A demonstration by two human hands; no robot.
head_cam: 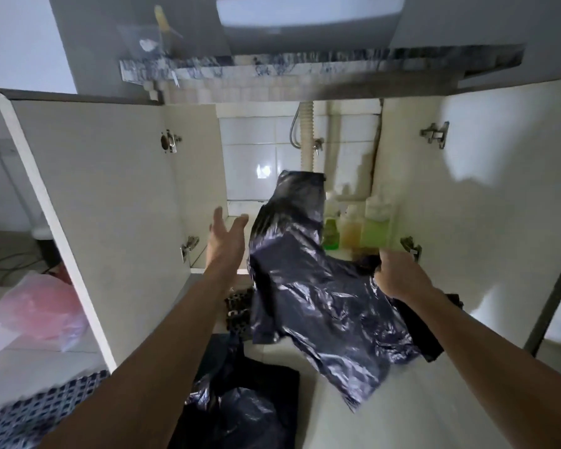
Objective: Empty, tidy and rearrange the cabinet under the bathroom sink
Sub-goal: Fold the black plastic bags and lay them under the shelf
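Bag hangs right of my open left hand.
My right hand grips the black bag, stretched lengthwise toward the cabinet.

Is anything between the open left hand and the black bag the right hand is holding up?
Nothing visible. The left hand is open beside the black plastic bag, with a bare gap between its fingers and the bag's left edge. The right hand grips the bag's right side. The bottles stand behind it in the cabinet.
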